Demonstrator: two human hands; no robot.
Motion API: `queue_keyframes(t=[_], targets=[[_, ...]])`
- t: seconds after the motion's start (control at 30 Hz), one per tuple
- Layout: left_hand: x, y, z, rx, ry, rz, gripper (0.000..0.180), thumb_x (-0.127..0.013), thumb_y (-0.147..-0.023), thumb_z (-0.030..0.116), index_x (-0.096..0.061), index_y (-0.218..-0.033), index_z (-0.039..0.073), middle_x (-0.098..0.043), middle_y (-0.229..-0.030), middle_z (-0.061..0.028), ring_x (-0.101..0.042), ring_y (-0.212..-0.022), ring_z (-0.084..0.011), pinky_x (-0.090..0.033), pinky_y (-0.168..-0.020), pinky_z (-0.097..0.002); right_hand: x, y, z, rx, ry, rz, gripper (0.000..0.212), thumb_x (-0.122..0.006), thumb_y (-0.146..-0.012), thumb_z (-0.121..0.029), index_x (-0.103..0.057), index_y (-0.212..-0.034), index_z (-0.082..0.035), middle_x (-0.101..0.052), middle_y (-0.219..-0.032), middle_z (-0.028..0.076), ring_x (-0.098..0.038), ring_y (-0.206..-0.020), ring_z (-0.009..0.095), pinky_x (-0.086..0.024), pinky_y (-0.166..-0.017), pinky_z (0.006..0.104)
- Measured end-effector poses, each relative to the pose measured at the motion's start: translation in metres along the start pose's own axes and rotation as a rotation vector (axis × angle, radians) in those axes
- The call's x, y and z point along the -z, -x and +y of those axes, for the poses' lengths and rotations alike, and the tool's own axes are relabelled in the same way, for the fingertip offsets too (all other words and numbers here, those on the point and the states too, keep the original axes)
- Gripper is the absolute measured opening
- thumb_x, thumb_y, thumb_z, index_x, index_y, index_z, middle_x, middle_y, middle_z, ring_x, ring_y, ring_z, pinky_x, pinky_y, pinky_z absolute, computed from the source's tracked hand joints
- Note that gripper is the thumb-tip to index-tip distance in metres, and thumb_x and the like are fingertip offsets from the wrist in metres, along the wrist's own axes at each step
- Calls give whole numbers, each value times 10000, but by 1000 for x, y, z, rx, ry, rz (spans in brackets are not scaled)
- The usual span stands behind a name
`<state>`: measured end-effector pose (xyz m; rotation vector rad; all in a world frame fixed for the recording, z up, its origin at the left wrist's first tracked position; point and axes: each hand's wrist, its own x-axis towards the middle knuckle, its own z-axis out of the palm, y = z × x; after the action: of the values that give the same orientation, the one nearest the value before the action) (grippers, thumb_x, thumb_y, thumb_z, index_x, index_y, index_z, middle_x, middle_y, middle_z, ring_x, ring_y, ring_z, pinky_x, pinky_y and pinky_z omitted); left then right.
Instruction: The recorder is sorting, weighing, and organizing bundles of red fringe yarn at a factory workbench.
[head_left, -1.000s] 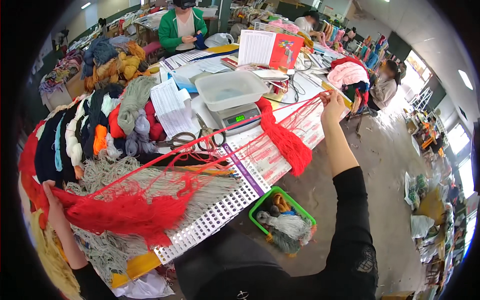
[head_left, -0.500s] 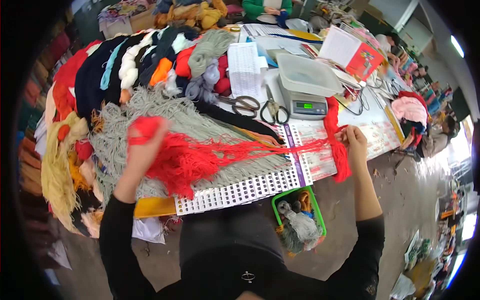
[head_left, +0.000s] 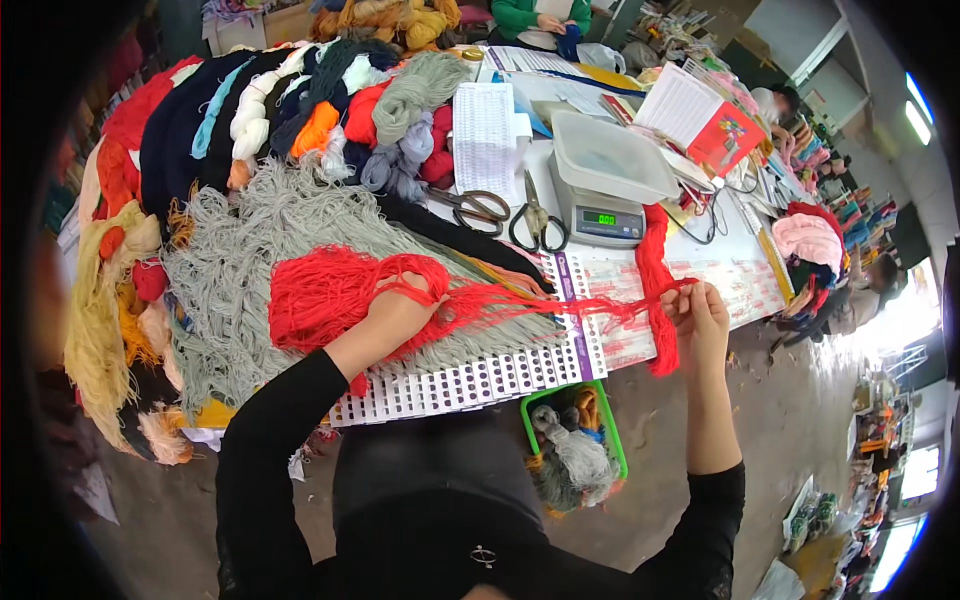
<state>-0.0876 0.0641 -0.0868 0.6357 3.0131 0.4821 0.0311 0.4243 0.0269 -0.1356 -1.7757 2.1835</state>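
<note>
A loose bundle of red yarn (head_left: 320, 298) lies on a wide spread of grey yarn (head_left: 235, 225). My left hand (head_left: 402, 308) is closed in the red bundle, its fingers partly covered by loops. From there, thin red strands stretch right across the table to my right hand (head_left: 703, 318), which pinches their ends between thumb and fingertips. A second red skein (head_left: 655, 275) hangs over the table's front edge, just left of my right hand, and the strands cross over it. Below the strands lie white strips with rows of holes (head_left: 470, 382).
A scale (head_left: 600, 215) bearing a clear plastic tub (head_left: 612, 155) stands behind the strands, beside two pairs of scissors (head_left: 540, 222). Many-coloured skeins (head_left: 255, 115) are heaped at left. A green basket (head_left: 612, 425) of yarn sits below the front edge. Someone in green (head_left: 535, 20) sits opposite.
My left hand has moved right and slightly down, from the bundle's left end into its right part. My right hand keeps its pinch, nearly in place. The view has shifted slightly.
</note>
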Motion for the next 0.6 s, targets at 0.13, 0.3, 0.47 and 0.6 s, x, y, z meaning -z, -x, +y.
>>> queue_keyframes(t=[0.13, 0.3, 0.47, 0.6], targets=[[10, 1, -16, 49, 195, 50, 295, -631, -813, 345, -621, -853, 53, -614, -793, -141, -598, -729, -298, -465, -660, -396, -3, -4, -3, 76, -160, 152, 196, -456, -957, -175, -515, -844, -27, -501, -730, 30, -575, -782, 161, -497, -698, 255], [93, 15, -13, 457, 1552, 33, 236, -657, -838, 291, -564, -655, 174, -437, -566, 96, -363, -469, -25, -258, -423, -198, 75, -39, 10, 220, -505, 356, 157, -542, -902, -112, -509, -788, -10, -503, -712, 33, -520, -697, 163, -477, -716, 275], [150, 47, -24, 523, 1681, 307, 195, -619, -860, 344, -540, -773, 188, -322, -526, 119, -237, -401, -1, -139, -364, -198, 122, -78, 52, 171, -729, 533, 109, -543, -875, -50, -525, -789, 14, -522, -703, 63, -560, -732, 204, -531, -720, 310], [187, 58, -80, 573, 1674, 683, 207, -591, -883, 333, -586, -935, 133, -320, -541, 119, -224, -398, 8, -140, -339, -170, 109, -95, 41, 260, -865, 622, 161, -493, -921, -91, -496, -821, 35, -509, -714, 86, -585, -825, 257, -519, -851, 381]])
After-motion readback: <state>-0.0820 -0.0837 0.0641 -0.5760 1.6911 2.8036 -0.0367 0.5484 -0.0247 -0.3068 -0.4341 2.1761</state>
